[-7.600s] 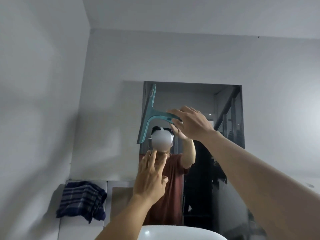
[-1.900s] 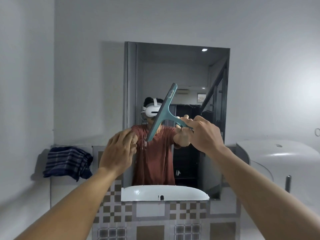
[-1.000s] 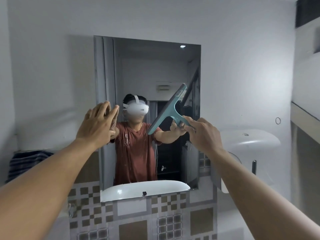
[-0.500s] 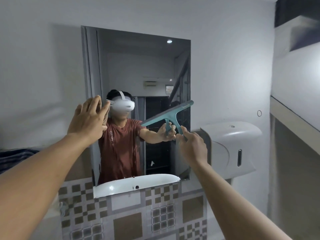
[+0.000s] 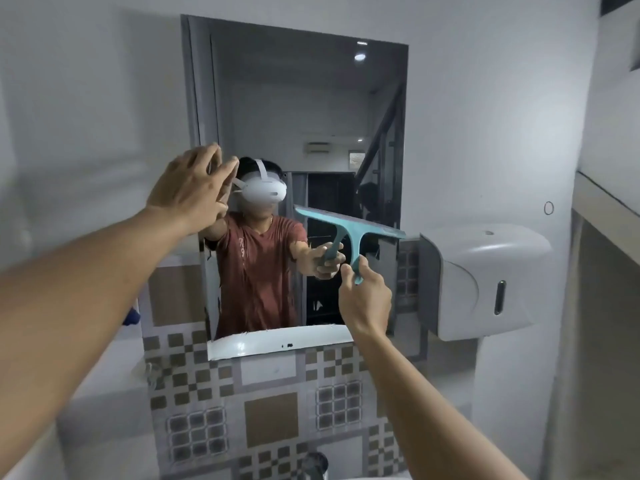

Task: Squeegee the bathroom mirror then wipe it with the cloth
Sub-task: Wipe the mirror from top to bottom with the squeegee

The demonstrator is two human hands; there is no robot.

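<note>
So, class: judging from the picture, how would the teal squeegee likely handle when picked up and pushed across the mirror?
The squeegee probably feels light: the right hand holds it by fingertips. Its slim plastic-looking frame seems stiff, keeping the blade straight.

The squeegee, which stood nearly vertical at the top left of the mirror some seconds ago, now lies almost horizontal, low at the mirror's right edge. The right hand went down with it. The striped cloth has left the view
</note>
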